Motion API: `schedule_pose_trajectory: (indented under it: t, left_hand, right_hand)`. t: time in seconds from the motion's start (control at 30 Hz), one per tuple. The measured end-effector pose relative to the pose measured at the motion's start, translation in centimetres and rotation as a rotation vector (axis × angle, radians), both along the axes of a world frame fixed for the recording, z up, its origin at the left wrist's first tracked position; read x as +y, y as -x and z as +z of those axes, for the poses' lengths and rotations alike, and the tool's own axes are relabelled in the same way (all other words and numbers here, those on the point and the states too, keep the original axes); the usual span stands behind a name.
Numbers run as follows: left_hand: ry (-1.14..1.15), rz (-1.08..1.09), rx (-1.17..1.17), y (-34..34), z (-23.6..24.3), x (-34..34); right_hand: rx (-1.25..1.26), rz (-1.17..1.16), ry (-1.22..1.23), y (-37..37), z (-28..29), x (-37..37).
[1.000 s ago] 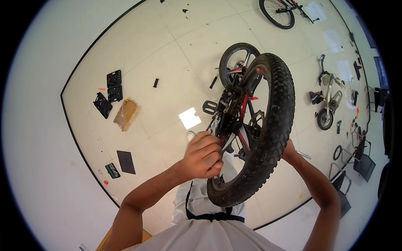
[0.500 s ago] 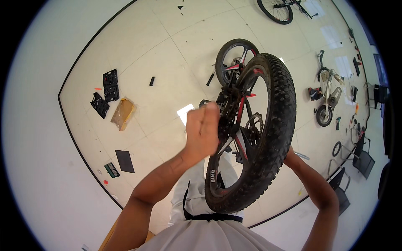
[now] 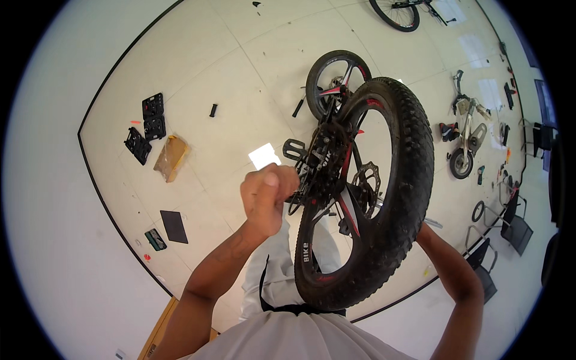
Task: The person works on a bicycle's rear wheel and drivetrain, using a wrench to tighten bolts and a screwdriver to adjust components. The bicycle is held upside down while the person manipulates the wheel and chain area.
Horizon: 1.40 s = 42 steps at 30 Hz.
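Note:
A bicycle with fat black tyres and red-and-silver spoked wheels fills the centre, its near wheel (image 3: 408, 180) raised close beneath me and its far wheel (image 3: 318, 66) beyond. My left hand (image 3: 267, 195) is curled closed just left of the greasy chain and gear cluster (image 3: 324, 168), below a black pedal (image 3: 294, 150); what its fingers hold, if anything, is hidden. My right hand (image 3: 423, 231) reaches behind the near tyre on the right, fingers out of sight. A brake disc (image 3: 374, 183) shows inside that wheel.
Tool cases (image 3: 153, 114), a yellow packet (image 3: 168, 159) and a dark flat sheet (image 3: 174, 226) lie on the tiled floor at left. A dismantled small scooter (image 3: 465, 144) and scattered parts are at right, beside chairs (image 3: 513, 231). Another bicycle (image 3: 402, 12) lies at the back.
My left hand has lifted off the lower part of the near wheel, upward and leftward beside the chain area. The near wheel sits slightly further right, and my right hand shifted slightly with it.

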<state>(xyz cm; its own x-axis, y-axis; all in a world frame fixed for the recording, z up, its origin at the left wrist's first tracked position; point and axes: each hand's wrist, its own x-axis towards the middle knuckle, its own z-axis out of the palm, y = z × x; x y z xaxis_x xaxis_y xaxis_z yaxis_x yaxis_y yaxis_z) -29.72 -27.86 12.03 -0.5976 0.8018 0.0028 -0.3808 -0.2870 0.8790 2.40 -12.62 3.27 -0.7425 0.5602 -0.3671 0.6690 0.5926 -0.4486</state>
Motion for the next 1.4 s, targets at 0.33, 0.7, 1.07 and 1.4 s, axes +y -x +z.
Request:
schedule_pose_trajectory:
  t: [0.33,0.7,1.07,1.4]
  left_hand:
    - [0.000,-0.094,0.270,3.4,5.4,1.1]
    - [-0.265,0.123,0.085,-0.3,-1.1,-3.7]
    - [-0.558,0.022,0.397,-1.7,-3.1,-5.2]
    - [-0.736,-0.128,0.667,-4.1,-5.8,-6.0]
  right_hand:
    - [-0.313,0.034,0.099,0.4,1.6,0.4]
    - [-0.454,0.034,0.153,1.4,1.7,0.6]
    - [-0.367,0.049,0.091,1.6,0.5,0.5]
    - [-0.344,-0.006,0.131,2.2,1.3,0.7]
